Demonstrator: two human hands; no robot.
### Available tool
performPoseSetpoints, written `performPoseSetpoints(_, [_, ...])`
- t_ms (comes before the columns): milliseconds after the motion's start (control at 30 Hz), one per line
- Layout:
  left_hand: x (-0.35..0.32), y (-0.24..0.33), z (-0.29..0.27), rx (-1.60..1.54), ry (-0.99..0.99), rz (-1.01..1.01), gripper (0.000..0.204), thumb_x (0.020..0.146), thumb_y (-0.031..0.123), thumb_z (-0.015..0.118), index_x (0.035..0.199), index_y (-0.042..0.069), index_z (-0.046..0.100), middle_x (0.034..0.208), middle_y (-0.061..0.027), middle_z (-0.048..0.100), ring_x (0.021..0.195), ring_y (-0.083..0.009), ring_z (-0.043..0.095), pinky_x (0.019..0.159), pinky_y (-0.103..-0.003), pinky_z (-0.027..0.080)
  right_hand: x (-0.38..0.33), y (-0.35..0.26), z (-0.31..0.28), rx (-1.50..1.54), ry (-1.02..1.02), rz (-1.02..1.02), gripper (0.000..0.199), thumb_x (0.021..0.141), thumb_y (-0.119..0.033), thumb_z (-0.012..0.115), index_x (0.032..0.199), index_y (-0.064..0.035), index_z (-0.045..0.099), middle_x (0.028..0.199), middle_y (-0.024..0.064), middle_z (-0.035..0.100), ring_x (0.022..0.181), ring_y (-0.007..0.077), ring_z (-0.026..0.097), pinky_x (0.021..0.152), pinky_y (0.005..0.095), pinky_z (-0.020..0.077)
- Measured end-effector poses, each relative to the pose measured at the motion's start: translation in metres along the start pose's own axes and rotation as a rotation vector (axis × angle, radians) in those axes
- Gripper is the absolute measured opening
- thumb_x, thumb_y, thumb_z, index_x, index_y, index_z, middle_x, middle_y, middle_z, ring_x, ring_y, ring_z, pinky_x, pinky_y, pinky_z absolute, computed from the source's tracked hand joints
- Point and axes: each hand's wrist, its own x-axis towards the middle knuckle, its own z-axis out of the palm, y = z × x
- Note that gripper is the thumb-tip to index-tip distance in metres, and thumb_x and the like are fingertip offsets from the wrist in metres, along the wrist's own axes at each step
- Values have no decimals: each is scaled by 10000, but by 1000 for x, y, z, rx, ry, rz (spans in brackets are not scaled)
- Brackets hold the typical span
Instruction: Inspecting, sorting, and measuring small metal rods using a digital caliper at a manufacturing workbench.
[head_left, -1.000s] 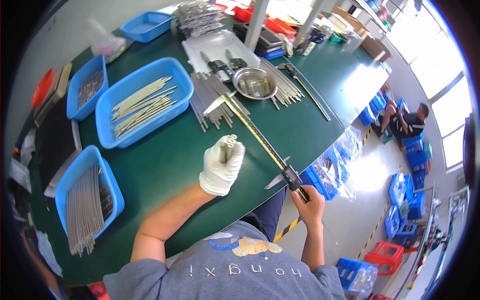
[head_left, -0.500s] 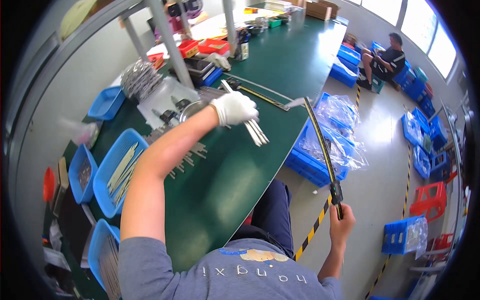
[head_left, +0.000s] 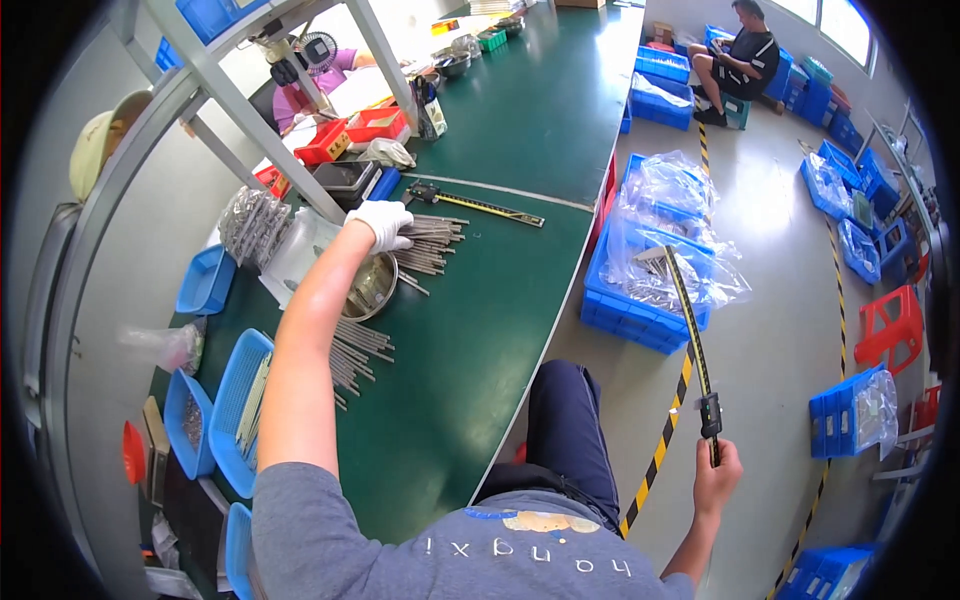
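Observation:
My left hand point(head_left: 382, 226), in a white glove, is at the far side of a round metal bowl point(head_left: 372, 288), its fingers bent around the near ends of a bundle of thin grey metal rods point(head_left: 432, 243). The palm side is hidden. More rods point(head_left: 355, 355) lie fanned out on the green table just this side of the bowl. My bare right hand point(head_left: 718, 468) grips a black digital caliper point(head_left: 709, 412) by its lower end, held upright beyond the table's right edge. A second caliper point(head_left: 480, 204) lies on the table beyond the rods.
Blue trays point(head_left: 240, 410) line the table's left side, below a grey metal frame point(head_left: 200, 75). Red bins point(head_left: 376, 124) stand farther back. On the floor to the right is a blue crate point(head_left: 630, 310) with plastic bags. Another person point(head_left: 745, 60) sits far right.
My left hand has moved left and down from above the table to the rods by the bowl, with the rods it carried. My right hand has shifted slightly right and down with the caliper.

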Motion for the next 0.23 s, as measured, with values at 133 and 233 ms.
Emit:
performPoseSetpoints(133, [1,-4,-3,-170,-141,-11,463,668,301,609,1087,105,587,1078,-145,581,1002,-294,551,866,-339,443,1,-9,3,6,-67,27,199,795,-151,626,754,19,532,592,-15,446,543,55,370,486,225,319])
performPoseSetpoints(233, [-2,0,4,-484,-136,-95,538,642,245,575,1151,72,550,1170,-149,544,1084,-275,512,934,-316,401,-1,-5,8,95,-71,4,177,802,-151,621,771,3,540,598,-18,449,551,51,381,498,214,321])
